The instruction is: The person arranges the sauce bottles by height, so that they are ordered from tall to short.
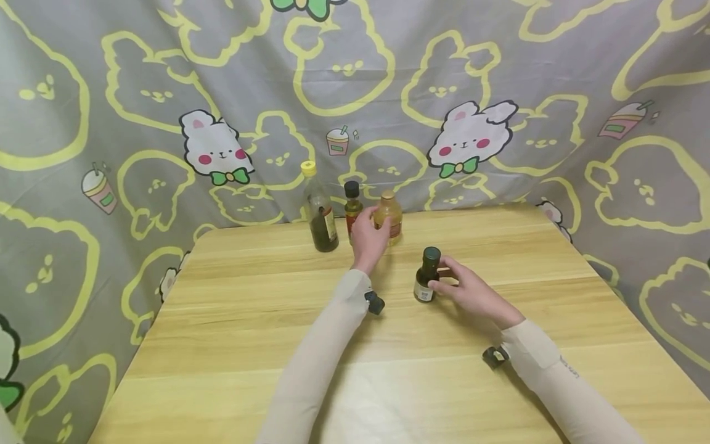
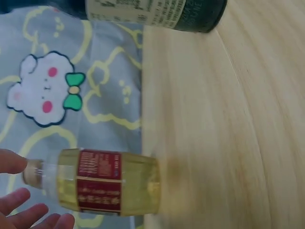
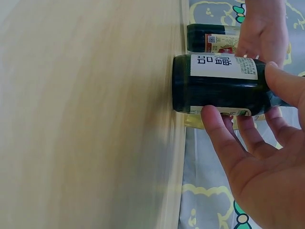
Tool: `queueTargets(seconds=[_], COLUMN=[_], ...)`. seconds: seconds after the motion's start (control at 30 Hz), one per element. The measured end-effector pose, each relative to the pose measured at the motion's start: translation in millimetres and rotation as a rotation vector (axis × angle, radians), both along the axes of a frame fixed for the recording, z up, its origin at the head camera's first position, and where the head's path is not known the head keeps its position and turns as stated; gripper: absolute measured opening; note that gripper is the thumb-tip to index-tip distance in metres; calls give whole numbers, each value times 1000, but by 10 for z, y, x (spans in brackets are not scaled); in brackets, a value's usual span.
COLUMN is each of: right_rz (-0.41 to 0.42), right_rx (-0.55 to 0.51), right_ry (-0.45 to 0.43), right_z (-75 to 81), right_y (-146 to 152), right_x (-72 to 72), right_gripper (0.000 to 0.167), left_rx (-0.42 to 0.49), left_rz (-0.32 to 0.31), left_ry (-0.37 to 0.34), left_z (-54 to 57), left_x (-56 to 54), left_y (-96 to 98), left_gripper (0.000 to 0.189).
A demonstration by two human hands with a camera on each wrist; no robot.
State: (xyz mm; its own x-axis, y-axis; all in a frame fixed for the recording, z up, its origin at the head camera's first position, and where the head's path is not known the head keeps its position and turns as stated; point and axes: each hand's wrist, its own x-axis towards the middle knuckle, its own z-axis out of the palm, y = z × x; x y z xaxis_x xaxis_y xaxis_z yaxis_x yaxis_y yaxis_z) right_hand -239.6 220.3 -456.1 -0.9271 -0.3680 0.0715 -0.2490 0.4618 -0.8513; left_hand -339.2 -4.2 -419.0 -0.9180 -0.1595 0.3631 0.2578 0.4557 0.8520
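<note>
My right hand (image 1: pixel 471 293) holds a small dark green bottle (image 1: pixel 426 280) upright, thumb on the near side and fingers behind it. Its white label with dark characters shows in the right wrist view, the thumb lying near the shoulder. At the back, my left hand (image 1: pixel 370 239) is by a round clear bottle (image 1: pixel 395 216) of golden liquid with a gold cap. In the left wrist view this bottle (image 2: pixel 100 181) has a red label; the thumb tip is right at the cap and the fingers are spread. Part of a small red-labelled bottle (image 1: pixel 352 206) with a dark cap is hidden behind the left hand.
A tall clear bottle (image 1: pixel 323 231) with a yellow cap and dark liquid stands left of the small red-labelled one. All are on a wooden table (image 1: pixel 249 345). Behind it hangs a grey curtain (image 1: pixel 266 92) with cartoon prints, close to the back edge.
</note>
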Motion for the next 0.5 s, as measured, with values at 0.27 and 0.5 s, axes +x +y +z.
queueTargets(seconds=[0.27, 0.5], right_rz=[-6, -10], right_rx=[8, 21], right_ry=[11, 15], right_z=[8, 17], right_y=[4, -6], right_x=[1, 14], right_gripper=[48, 50], left_rx=[36, 92], left_rz=[-14, -5], left_ry=[46, 70], left_z=[126, 136], left_x=[128, 187], left_y=[-201, -461], left_gripper=[30, 20])
